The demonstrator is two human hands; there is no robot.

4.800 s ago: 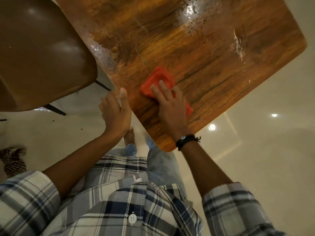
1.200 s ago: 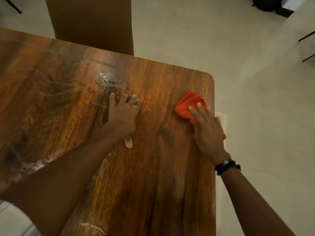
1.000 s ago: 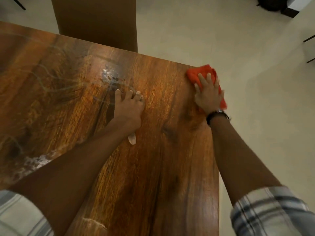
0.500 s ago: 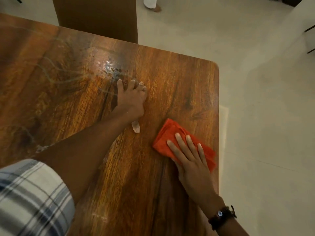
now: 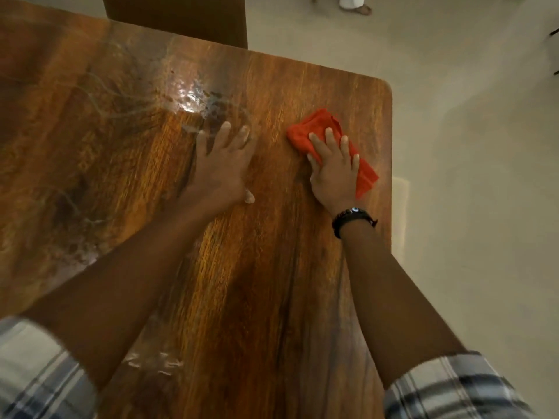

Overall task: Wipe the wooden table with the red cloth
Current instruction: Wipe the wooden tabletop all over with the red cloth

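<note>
The wooden table (image 5: 242, 297) fills most of the view, glossy brown with a rounded far right corner. The red cloth (image 5: 314, 128) lies crumpled near that right edge. My right hand (image 5: 332, 167) presses flat on the cloth with fingers spread, a black band on its wrist. My left hand (image 5: 222, 164) rests flat on the bare wood to the left of the cloth, fingers apart, holding nothing. A wet shiny patch (image 5: 190, 98) with streaks lies just beyond my left fingertips.
A brown chair back (image 5: 181, 16) stands against the table's far edge. Pale tiled floor (image 5: 469, 207) runs along the right side. A person's foot (image 5: 355, 4) shows at the top. More wet streaks (image 5: 151, 361) sit near my left forearm.
My right hand has slid the cloth away from me and to the right, back toward the far right corner. My left hand stays planted on the wood.
</note>
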